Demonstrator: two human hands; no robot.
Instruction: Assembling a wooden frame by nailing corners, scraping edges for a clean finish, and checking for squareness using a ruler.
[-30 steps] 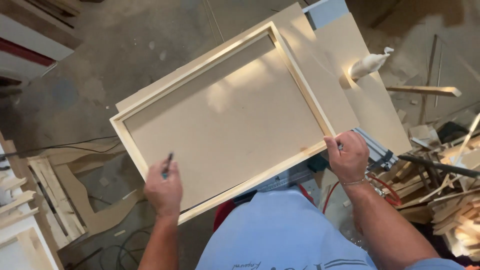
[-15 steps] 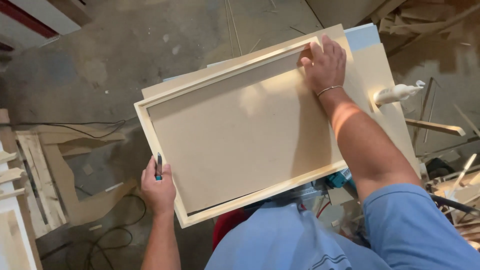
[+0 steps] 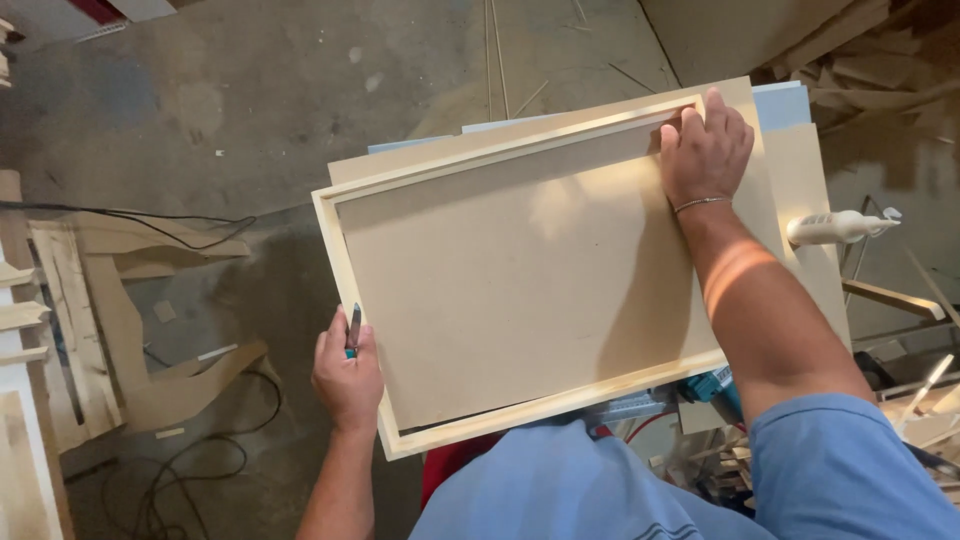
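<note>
Hands are steadying a shallow rectangular pale-wood frame with a brown fibreboard panel (image 3: 520, 275), lying on a stack of boards (image 3: 800, 180). Left hand (image 3: 347, 375) is gripping a slim pen-like tool (image 3: 353, 328) against the frame's left rim; right hand (image 3: 705, 150) is pressing flat, fingers spread, at its far right corner. Stiff and seemingly light, it is probably best held by its rims; open floor is lying left and beyond.

A woodworking shop: concrete floor (image 3: 250, 120), wood offcuts (image 3: 130, 330), power cables (image 3: 180, 480) and glue bottle (image 3: 835, 227).
</note>
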